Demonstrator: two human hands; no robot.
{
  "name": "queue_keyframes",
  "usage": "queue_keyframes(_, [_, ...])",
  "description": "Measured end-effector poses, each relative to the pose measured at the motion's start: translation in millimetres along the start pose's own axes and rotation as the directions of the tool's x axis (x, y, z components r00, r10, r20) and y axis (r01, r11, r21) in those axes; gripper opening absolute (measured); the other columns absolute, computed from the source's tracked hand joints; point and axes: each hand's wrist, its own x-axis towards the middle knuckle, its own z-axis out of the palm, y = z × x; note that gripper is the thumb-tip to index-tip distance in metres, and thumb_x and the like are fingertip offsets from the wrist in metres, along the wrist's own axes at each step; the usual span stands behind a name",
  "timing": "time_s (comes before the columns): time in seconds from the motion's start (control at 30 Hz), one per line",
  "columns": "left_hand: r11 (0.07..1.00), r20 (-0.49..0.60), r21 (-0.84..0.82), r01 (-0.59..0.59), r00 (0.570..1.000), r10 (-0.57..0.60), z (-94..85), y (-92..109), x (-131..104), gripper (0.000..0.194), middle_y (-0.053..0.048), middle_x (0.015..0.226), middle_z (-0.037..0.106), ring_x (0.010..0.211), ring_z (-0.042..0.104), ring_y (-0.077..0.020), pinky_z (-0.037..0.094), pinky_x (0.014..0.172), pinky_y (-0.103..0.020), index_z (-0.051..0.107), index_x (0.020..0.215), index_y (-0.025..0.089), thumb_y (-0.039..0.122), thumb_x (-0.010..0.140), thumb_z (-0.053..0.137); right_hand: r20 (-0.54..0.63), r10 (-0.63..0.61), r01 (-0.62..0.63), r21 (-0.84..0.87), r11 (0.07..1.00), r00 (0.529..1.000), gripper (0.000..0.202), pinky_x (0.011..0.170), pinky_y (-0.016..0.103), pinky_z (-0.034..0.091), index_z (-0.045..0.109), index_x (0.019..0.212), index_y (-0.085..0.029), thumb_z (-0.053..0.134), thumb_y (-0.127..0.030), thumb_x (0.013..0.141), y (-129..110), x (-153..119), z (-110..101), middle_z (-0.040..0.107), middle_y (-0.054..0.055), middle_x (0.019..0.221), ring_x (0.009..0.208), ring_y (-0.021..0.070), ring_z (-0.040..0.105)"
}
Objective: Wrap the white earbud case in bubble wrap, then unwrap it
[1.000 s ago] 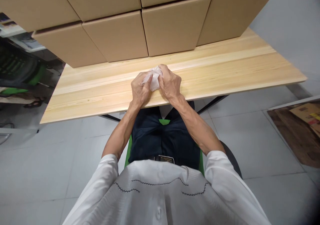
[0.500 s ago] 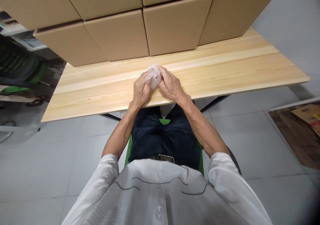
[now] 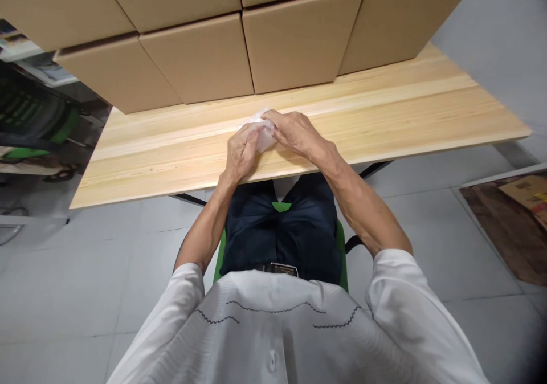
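A small crumpled white plastic bag (image 3: 261, 130) sits between my two hands over the near edge of a pale wooden table (image 3: 384, 116). My left hand (image 3: 240, 155) grips its left side with the fingers curled. My right hand (image 3: 297, 133) reaches across from the right and pinches the bag's top. Most of the bag is hidden by my fingers, and what it holds cannot be seen.
Several brown cardboard boxes (image 3: 200, 59) are stacked along the far side of the table. I sit on a green chair (image 3: 280, 207) over a grey tiled floor. Flattened cardboard (image 3: 525, 196) lies on the floor at right, and a green crate (image 3: 29, 116) stands at left.
My right elbow has swung outward and the right hand has turned flatter over the bag. The left hand stays in place on the bag.
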Motion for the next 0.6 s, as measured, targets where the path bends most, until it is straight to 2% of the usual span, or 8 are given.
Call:
queue_keyframes(0.1, [1.000, 0.014, 0.008, 0.006, 1.000, -0.006, -2.6, 6, 0, 0.072, -0.009, 0.133, 0.090, 0.130, 0.083, -0.0340, 0.065, 0.117, -0.051, 0.087, 0.128, 0.026, 0.089, 0.113, 0.055, 0.013, 0.034, -0.034, -0.004, 0.999, 0.999, 0.033, 0.087, 0.040, 0.051, 0.078, 0.135, -0.024, 0.054, -0.032, 0.114, -1, 1, -4, 0.089, 0.012, 0.115, 0.103, 0.0348, 0.081])
queue_keyframes(0.2, [0.998, -0.035, -0.046, 0.034, 0.999, -0.036, -10.4, 7, 0, 0.077, -0.011, 0.144, 0.087, 0.143, 0.080, -0.0372, 0.061, 0.128, -0.056, 0.084, 0.140, 0.026, 0.093, 0.107, 0.063, -0.014, 0.069, -0.067, 0.122, 0.990, 0.998, 0.028, 0.085, 0.037, 0.049, 0.079, 0.127, -0.025, 0.056, -0.038, 0.115, 2, 0, -1, 0.088, 0.009, 0.108, 0.098, 0.0315, 0.078])
queue_keyframes(0.3, [0.980, -0.156, -0.166, 0.109, 0.978, -0.136, -26.3, -4, -4, 0.079, -0.011, 0.138, 0.088, 0.141, 0.082, -0.0358, 0.061, 0.129, -0.059, 0.083, 0.143, 0.029, 0.093, 0.112, 0.049, -0.047, 0.125, -0.108, 0.261, 0.959, 0.991, 0.029, 0.085, 0.035, 0.049, 0.079, 0.116, -0.026, 0.057, -0.044, 0.118, 4, -2, 3, 0.086, 0.005, 0.100, 0.095, 0.0281, 0.076])
queue_keyframes(0.33, [0.975, -0.174, -0.176, 0.136, 0.970, -0.167, -32.9, -10, -6, 0.078, -0.011, 0.135, 0.088, 0.139, 0.083, -0.0350, 0.062, 0.128, -0.060, 0.083, 0.143, 0.029, 0.093, 0.113, 0.050, -0.055, 0.141, -0.119, 0.291, 0.949, 0.988, 0.028, 0.085, 0.035, 0.049, 0.079, 0.113, -0.027, 0.057, -0.044, 0.117, 5, -2, 4, 0.085, 0.004, 0.098, 0.094, 0.0273, 0.075])
queue_keyframes(0.37, [0.974, -0.174, -0.159, 0.164, 0.966, -0.191, -39.3, -15, -8, 0.074, -0.011, 0.133, 0.089, 0.136, 0.084, -0.0343, 0.063, 0.127, -0.059, 0.082, 0.143, 0.030, 0.091, 0.110, 0.058, -0.062, 0.154, -0.127, 0.316, 0.940, 0.986, 0.027, 0.084, 0.035, 0.048, 0.079, 0.110, -0.027, 0.058, -0.044, 0.117, 5, -2, 5, 0.084, 0.004, 0.096, 0.092, 0.0264, 0.075])
queue_keyframes(0.47, [0.977, -0.094, -0.081, 0.198, 0.974, -0.205, -53.1, -29, -16, 0.073, -0.012, 0.137, 0.088, 0.134, 0.083, -0.0338, 0.066, 0.123, -0.057, 0.082, 0.146, 0.031, 0.086, 0.097, 0.085, -0.092, 0.176, -0.131, 0.366, 0.921, 0.980, 0.025, 0.083, 0.034, 0.048, 0.077, 0.104, -0.027, 0.059, -0.040, 0.115, 3, -3, 8, 0.081, 0.003, 0.091, 0.087, 0.0246, 0.072])
queue_keyframes(0.6, [0.986, 0.030, 0.006, 0.167, 0.986, -0.167, -53.9, -30, -19, 0.072, -0.014, 0.154, 0.081, 0.141, 0.079, -0.0341, 0.070, 0.115, -0.052, 0.084, 0.145, 0.029, 0.081, 0.096, 0.087, -0.137, 0.201, -0.131, 0.402, 0.906, 0.970, 0.027, 0.081, 0.034, 0.049, 0.074, 0.100, -0.027, 0.059, -0.043, 0.115, 2, -4, 13, 0.078, 0.003, 0.086, 0.087, 0.0245, 0.071])
